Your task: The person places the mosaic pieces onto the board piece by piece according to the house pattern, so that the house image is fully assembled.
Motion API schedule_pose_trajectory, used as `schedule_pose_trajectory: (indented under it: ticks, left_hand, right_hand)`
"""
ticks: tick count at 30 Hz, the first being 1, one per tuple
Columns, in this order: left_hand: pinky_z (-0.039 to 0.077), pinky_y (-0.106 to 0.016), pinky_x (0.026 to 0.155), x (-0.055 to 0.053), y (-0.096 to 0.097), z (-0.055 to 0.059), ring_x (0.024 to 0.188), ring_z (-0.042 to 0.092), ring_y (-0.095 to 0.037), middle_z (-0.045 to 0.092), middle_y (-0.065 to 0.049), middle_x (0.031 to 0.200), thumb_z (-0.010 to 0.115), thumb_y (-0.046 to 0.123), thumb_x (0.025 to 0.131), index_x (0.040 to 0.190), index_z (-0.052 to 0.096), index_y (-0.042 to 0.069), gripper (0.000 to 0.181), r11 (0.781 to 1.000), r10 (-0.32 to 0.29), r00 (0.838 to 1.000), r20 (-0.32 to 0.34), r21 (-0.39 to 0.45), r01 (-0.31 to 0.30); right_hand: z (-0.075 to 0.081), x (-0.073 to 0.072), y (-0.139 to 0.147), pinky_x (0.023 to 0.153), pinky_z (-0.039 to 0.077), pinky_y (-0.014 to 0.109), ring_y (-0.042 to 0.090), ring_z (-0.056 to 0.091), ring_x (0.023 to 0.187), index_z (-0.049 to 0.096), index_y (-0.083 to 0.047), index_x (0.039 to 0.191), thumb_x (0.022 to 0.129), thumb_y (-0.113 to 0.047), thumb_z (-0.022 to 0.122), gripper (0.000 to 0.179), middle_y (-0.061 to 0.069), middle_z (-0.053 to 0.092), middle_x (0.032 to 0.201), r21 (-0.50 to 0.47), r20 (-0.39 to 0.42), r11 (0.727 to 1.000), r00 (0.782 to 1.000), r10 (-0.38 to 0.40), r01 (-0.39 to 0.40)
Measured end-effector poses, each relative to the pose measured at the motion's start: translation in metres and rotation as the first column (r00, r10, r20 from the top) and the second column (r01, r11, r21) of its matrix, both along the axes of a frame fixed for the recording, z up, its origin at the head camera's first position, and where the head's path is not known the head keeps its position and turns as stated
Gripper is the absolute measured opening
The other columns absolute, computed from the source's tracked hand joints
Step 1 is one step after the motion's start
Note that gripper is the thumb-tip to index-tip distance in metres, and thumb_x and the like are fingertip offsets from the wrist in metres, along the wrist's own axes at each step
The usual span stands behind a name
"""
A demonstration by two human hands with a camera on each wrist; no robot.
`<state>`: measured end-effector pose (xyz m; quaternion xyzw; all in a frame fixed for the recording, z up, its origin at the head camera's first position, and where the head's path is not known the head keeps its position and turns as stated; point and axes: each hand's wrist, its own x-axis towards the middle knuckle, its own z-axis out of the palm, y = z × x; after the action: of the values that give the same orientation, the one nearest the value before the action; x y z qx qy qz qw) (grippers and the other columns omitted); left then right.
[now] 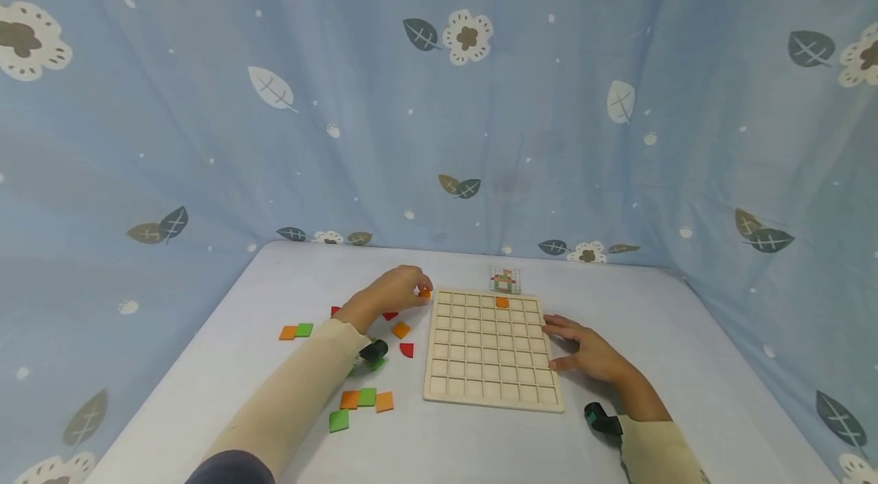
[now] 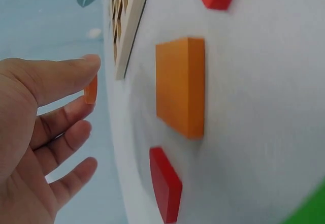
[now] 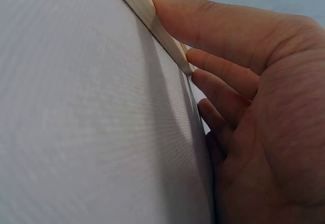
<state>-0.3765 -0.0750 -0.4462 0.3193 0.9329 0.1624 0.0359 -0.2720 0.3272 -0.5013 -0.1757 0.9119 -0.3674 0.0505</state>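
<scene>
Between thumb and index finger, my left hand (image 1: 398, 287) pinches an orange tile (image 2: 91, 90), raised just off the upper left corner of a wooden grid board (image 1: 495, 404). One orange piece (image 1: 502, 302) lies in a cell of the board's top row. My right hand (image 1: 588, 350) rests at the board's right side. In the right wrist view its thumb and fingertips touch the board's edge (image 3: 152, 26), with the fingers relaxed. Under the left hand, the left wrist view has an orange square tile (image 2: 175, 87) and a red curved tile (image 2: 166, 186) on the table.
A small pattern card (image 1: 504, 280) lies behind the board. Left of the board are scattered tiles, among them a red quarter-round (image 1: 407, 350), a green square (image 1: 339, 421) and an orange square (image 1: 385, 402). A patterned curtain (image 1: 439, 110) hangs behind the white table (image 1: 480, 446).
</scene>
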Motion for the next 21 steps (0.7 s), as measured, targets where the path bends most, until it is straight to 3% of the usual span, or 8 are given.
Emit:
schedule_pose_trajectory:
  ticks: [6,13,21]
  left_hand:
    - [0.047,-0.034,0.087,-0.001,0.015,0.0,0.093,0.056,-0.015,0.063,0.005,0.101,0.073,0.021,0.089,0.108,0.073,0.014,0.021,0.998,-0.049,0.999,-0.005,0.031,0.049]
    - [0.046,-0.033,0.088,-0.004,0.031,-0.005,0.098,0.057,-0.014,0.064,0.004,0.103,0.072,0.022,0.09,0.109,0.073,0.014,0.021,0.995,-0.099,0.994,-0.04,-0.012,0.099]
    - [0.047,-0.034,0.089,-0.006,0.053,-0.003,0.1,0.059,-0.015,0.066,0.003,0.105,0.071,0.021,0.09,0.11,0.073,0.012,0.023,0.991,-0.128,0.991,-0.029,0.033,0.129]
  right_hand:
    - [0.0,0.0,0.003,0.107,0.018,0.065,0.043,0.025,0.139,0.059,-0.007,0.134,0.068,-0.035,0.086,0.077,0.014,0.039,0.15,0.014,-0.012,1.0,1.0,-0.018,0.018]
    - [-0.004,0.0,0.003,0.107,0.018,0.065,0.044,0.023,0.14,0.059,-0.007,0.135,0.07,-0.035,0.086,0.076,0.014,0.037,0.151,-0.015,0.003,1.0,1.0,0.003,-0.003]
    - [-0.003,0.001,0.0,0.107,0.02,0.065,0.043,0.025,0.14,0.058,-0.007,0.135,0.069,-0.036,0.085,0.077,0.014,0.038,0.151,-0.01,-0.002,1.0,1.0,0.004,-0.004]
